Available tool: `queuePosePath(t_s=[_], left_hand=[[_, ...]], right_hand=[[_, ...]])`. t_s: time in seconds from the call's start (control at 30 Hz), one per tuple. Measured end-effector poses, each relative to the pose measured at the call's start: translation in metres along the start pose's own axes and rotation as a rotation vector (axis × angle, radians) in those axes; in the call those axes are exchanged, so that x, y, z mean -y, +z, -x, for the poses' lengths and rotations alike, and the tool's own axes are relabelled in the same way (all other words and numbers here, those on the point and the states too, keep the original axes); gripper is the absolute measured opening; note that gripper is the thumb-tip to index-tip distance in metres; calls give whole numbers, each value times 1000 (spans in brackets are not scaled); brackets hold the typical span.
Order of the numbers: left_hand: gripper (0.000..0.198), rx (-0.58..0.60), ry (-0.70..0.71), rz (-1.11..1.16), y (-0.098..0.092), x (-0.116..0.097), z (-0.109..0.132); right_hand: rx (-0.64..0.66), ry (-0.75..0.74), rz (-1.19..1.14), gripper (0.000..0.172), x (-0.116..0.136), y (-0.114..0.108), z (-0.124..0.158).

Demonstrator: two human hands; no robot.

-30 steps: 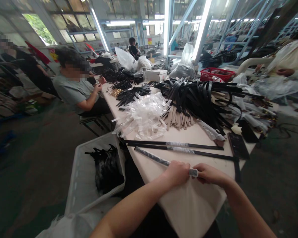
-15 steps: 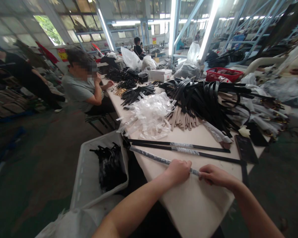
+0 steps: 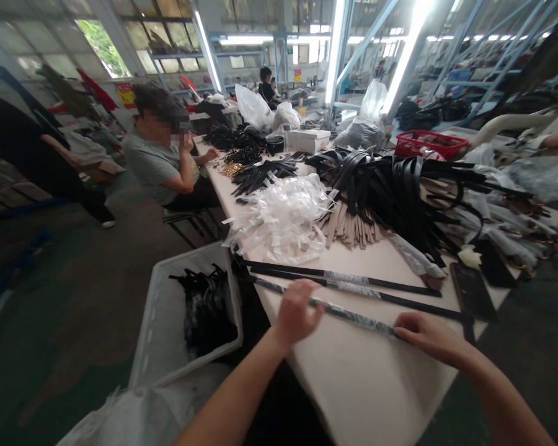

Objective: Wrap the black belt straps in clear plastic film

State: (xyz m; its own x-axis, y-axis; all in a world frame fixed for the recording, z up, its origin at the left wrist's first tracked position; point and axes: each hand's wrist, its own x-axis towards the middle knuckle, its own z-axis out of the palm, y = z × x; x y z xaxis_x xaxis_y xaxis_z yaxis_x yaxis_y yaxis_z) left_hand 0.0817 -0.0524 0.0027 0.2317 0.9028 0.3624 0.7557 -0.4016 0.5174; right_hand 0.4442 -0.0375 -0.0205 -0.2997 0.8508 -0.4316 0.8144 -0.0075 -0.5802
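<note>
A long black strap in a clear plastic sleeve [image 3: 348,314] lies across the near end of the white table [image 3: 372,384]. My left hand [image 3: 295,313] curls loosely around the strap near its middle. My right hand [image 3: 428,334] pinches the strap's right end against the table. Two more sleeved black straps [image 3: 353,282] lie parallel just beyond it. A heap of clear plastic sleeves [image 3: 283,217] sits behind them.
A big pile of black straps [image 3: 390,186] and tan strips [image 3: 348,226] covers the middle of the table. A white bin [image 3: 167,322] with black straps stands on the floor at left. A seated person [image 3: 160,155] works further along. A red basket [image 3: 430,144] sits at the back.
My hands have moved apart along the strap: the left slid leftward toward its middle, the right shifted right to its end. The view has also shifted slightly.
</note>
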Motion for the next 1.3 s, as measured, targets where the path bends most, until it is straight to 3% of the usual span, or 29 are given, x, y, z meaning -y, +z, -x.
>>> queuePosePath(t_s=[0.07,0.1,0.13,0.2,0.3,0.4,0.47,0.57,0.67,0.73,0.8,0.87,0.97,1.03,1.13,1.23,1.3], left_hand=[[27,-360,-480,-12,-37,60,10],[29,-416,-669,22,-52,89,13],[32,-379,-812,114,-63,114,16],[44,-220,-928,298,-73,152,18],[55,-63,-890,438,-69,170,18],[52,-1,-800,499,-65,158,22],[47,20,-708,523,-70,146,28],[39,-57,-618,525,-91,138,42],[32,-294,-688,586,-116,147,53],[30,-444,-735,658,-128,158,56],[28,-513,-755,717,-130,169,56],[28,-521,-757,773,-124,176,53],[28,-532,-747,784,-106,186,43],[28,-513,-748,726,-93,193,35],[32,-342,-769,572,-79,202,18],[33,-247,-669,175,-69,188,0],[39,-278,-449,-92,-58,163,-12]], right_hand=[[-244,0,137,22,10,0,2],[-337,-26,172,23,24,6,0],[-389,-83,180,24,44,15,-4],[-375,-255,127,21,99,43,-20],[-316,-443,75,22,194,96,-53],[-375,-505,115,39,273,139,-87],[-386,-500,187,44,307,156,-104],[-357,-498,310,21,325,163,-116],[-373,-494,410,18,303,149,-110],[-407,-452,465,18,273,132,-99],[-431,-396,509,18,237,113,-85],[-446,-345,537,19,197,96,-71],[-467,-241,562,43,128,70,-52],[-486,-123,591,48,79,50,-42],[-520,-25,636,44,13,15,-33],[-570,3,656,54,-24,-9,-30],[-538,-60,636,72,-30,-12,-32]])
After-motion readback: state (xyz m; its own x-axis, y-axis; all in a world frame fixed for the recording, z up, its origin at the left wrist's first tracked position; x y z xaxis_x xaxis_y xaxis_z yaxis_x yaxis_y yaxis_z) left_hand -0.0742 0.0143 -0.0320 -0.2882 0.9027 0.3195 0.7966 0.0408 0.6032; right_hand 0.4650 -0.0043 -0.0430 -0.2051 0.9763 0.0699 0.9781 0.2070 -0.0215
